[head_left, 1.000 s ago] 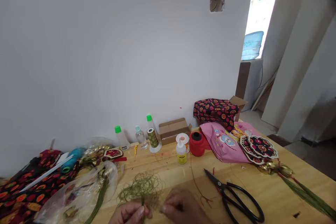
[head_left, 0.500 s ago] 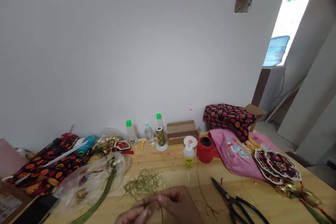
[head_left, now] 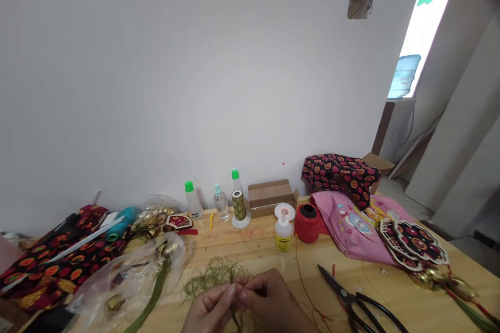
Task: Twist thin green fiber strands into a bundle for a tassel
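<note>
At the table's near edge my left hand (head_left: 211,308) and my right hand (head_left: 269,299) meet, fingertips pinched close together. Between them runs a strand of olive-green cord (head_left: 235,317), which hangs down below the fingers. Both hands are closed on it; the exact spot of the pinch is partly hidden by the fingers. Right behind the hands lies a loose tangle of olive-green thread (head_left: 213,273). To the right of my right hand rest black-handled scissors (head_left: 347,296), blades pointing away, and a thin red cord (head_left: 302,276).
A glue bottle (head_left: 283,234), a red thread cone (head_left: 307,223), an olive thread spool (head_left: 238,205) and a cardboard box (head_left: 271,197) stand near the wall. Left lie a plastic bag (head_left: 128,276), a green tassel (head_left: 154,291) and patterned cloth (head_left: 42,257). A pink bag (head_left: 344,226) lies right.
My hands have risen slightly and come closer together at the fingertips, with the green cord now more upright between them. The view has shifted a little.
</note>
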`<state>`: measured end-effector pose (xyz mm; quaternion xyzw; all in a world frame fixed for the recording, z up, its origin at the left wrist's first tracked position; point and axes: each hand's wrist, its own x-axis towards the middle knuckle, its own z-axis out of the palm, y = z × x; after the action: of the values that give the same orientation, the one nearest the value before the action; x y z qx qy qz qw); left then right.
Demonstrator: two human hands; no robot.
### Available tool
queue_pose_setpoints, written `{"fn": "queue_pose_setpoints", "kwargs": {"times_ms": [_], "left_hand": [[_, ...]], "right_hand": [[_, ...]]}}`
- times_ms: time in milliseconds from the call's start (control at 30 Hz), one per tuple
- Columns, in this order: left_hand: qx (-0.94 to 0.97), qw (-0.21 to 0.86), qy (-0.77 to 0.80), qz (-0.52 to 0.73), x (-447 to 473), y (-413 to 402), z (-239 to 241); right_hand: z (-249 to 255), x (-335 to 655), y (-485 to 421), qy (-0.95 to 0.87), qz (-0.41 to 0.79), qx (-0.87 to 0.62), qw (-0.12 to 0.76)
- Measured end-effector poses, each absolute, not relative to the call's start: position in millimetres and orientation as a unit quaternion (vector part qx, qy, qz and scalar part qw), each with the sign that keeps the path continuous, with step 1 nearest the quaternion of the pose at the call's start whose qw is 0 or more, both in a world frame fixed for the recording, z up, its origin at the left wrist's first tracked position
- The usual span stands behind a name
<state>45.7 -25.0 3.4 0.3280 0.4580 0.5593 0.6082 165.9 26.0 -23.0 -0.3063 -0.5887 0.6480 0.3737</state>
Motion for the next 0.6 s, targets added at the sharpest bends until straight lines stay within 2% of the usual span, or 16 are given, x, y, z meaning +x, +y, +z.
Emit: {"fn": "queue_pose_setpoints", "kwargs": {"times_ms": [233,467,600], "left_hand": [[0.344,0.594,0.474,0.551,40.3,-14.7,-3.8],[0.272,0.596,0.469,0.593,42.1,-13.8,-2.2],[0.252,0.597,0.465,0.603,40.1,-13.8,1.9]], "right_hand": [[-25.2,168.6,23.4,-0.620,0.544,-0.435,0.361],[0.8,176.3,16.8,-0.665,0.522,-0.448,0.290],[-0.7,176.1,15.0,-0.635,0.500,-0.504,0.305]]}}
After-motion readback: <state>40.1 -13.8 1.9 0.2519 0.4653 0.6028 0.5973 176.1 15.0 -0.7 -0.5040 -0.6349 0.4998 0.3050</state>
